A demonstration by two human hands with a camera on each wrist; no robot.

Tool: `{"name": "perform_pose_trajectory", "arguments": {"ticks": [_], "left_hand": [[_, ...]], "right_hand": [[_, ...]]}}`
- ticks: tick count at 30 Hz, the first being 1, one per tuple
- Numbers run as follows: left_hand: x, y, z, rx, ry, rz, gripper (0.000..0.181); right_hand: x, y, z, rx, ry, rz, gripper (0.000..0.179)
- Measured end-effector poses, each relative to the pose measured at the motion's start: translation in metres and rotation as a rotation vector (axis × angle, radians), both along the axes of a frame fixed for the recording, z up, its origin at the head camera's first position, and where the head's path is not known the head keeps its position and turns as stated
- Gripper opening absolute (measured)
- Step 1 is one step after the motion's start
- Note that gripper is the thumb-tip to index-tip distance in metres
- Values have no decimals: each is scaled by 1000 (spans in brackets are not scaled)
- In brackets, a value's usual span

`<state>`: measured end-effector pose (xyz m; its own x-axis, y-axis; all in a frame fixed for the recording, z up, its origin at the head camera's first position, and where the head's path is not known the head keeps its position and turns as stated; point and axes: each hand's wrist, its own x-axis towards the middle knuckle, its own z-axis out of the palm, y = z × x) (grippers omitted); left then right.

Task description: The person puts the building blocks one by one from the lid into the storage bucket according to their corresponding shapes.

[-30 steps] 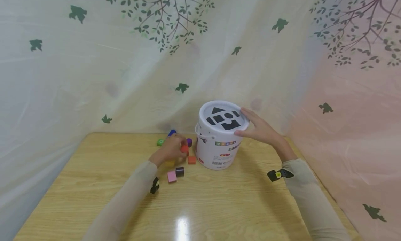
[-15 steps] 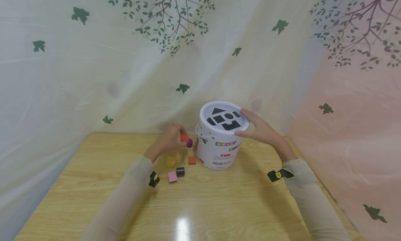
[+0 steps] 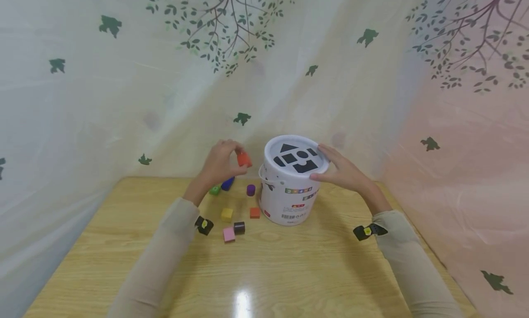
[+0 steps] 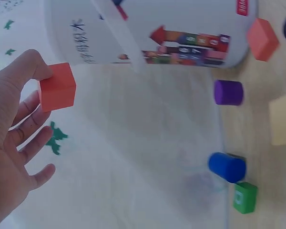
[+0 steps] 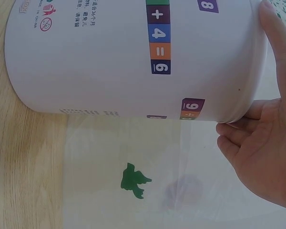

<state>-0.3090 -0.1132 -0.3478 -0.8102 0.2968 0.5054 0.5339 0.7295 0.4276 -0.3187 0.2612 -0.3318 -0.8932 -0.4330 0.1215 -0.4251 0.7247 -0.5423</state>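
My left hand (image 3: 219, 163) pinches a red block (image 3: 244, 159) between thumb and fingers, raised above the table to the left of the bucket's lid. In the left wrist view the red block (image 4: 57, 87) shows square faces, and the other fingers spread away below it. A white bucket (image 3: 285, 198) with printed sides stands upright. Dark shaped cutouts, among them a triangle, a circle and a square, mark its lid (image 3: 292, 149). On the right side my right hand (image 3: 345, 170) grips the lid's rim, thumb at the front and fingers farther back.
Left of the bucket lie a purple cylinder (image 3: 250, 190), a blue block (image 3: 227, 184), a green block (image 3: 215, 189), a yellow block (image 3: 227, 214), an orange block (image 3: 255, 212), a black cylinder (image 3: 239, 228) and a pink block (image 3: 229, 235). A patterned curtain (image 3: 186, 102) hangs behind the table (image 3: 289, 272).
My left hand has lifted the red block from among the other blocks, up to about the lid's height. My right hand has stayed on the bucket.
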Motion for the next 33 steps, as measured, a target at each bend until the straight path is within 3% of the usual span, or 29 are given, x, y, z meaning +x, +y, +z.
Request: {"name": "perform_pose_trajectory", "arguments": {"ticks": [8, 16, 22, 33], "left_hand": [[5, 19, 27, 16, 139, 7, 37], [5, 44, 44, -10, 262, 5, 34], [4, 66, 48, -71, 271, 12, 34], [-1, 92, 39, -181, 311, 25, 37]], "right_hand": [[0, 1, -2, 4, 4, -2, 105], [-1, 1, -2, 3, 7, -5, 105], [0, 1, -2, 12, 8, -13, 105], [1, 0, -1, 19, 1, -16, 105]]}}
